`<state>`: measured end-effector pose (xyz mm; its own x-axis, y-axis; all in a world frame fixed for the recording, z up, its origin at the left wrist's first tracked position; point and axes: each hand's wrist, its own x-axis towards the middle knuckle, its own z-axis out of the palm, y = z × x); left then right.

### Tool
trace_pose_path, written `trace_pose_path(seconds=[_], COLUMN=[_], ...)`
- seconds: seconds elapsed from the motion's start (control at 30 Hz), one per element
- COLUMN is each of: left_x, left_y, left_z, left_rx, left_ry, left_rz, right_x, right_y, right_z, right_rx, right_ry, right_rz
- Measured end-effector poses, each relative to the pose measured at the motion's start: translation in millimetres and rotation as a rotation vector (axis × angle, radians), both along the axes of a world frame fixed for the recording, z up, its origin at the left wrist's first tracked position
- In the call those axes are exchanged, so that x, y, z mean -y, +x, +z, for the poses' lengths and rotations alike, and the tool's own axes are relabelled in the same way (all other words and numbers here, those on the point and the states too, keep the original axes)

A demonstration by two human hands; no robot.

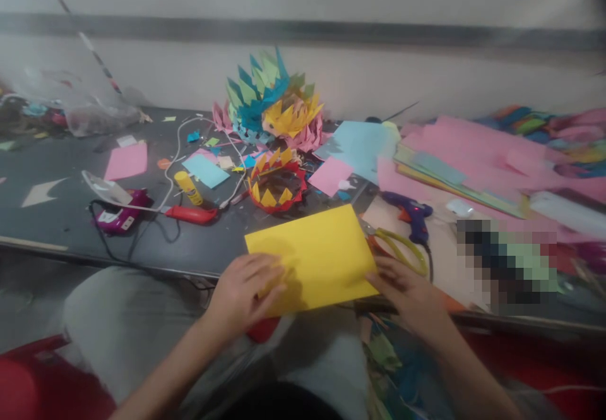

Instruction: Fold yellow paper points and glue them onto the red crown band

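A yellow sheet of paper (326, 252) is held tilted over the table's front edge, partly above my lap. My left hand (249, 286) grips its lower left side, with the fingers lying over the surface. At the right edge, my right hand (409, 290) pinches the sheet between thumb and fingers. Scissors with yellow-green handles (402, 249) lie just beyond my right hand. Close by is a dark purple glue gun (411, 215). A red and yellow paper crown (277, 186) stands right behind the sheet.
More paper crowns (269, 98) are piled against the wall. Coloured sheets (492, 155) spread across the right side. To the left are a yellow glue stick (188, 186), a red-handled tool (192, 214) and a purple power socket (120, 215) with loose cords. Paper scraps litter the dark table (47, 218).
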<state>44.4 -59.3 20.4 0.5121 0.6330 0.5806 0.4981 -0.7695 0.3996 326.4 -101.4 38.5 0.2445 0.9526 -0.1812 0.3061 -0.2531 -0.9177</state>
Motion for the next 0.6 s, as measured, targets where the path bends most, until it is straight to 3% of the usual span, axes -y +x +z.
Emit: trace_pose_path(seconds=[0.1, 0.27, 0.4, 0.6], left_x=[-17, -31, -34, -51], left_y=[7, 19, 24, 26], left_z=[17.9, 36.5, 28.6, 5.0], left_rx=[0.047, 0.215, 0.441, 0.793], left_ry=[-0.125, -0.55, -0.835, -1.077], left_rz=[0.121, 0.074, 0.103, 0.131], right_x=[-7, -21, -32, -48], right_y=[3, 4, -1, -18], right_z=[6.6, 8.8, 2.2, -1.9], right_rx=[0.088, 0.113, -0.046, -0.059], right_ry=[0.05, 0.179, 0.217, 0.098], right_rz=[0.068, 0.091, 0.002, 0.241])
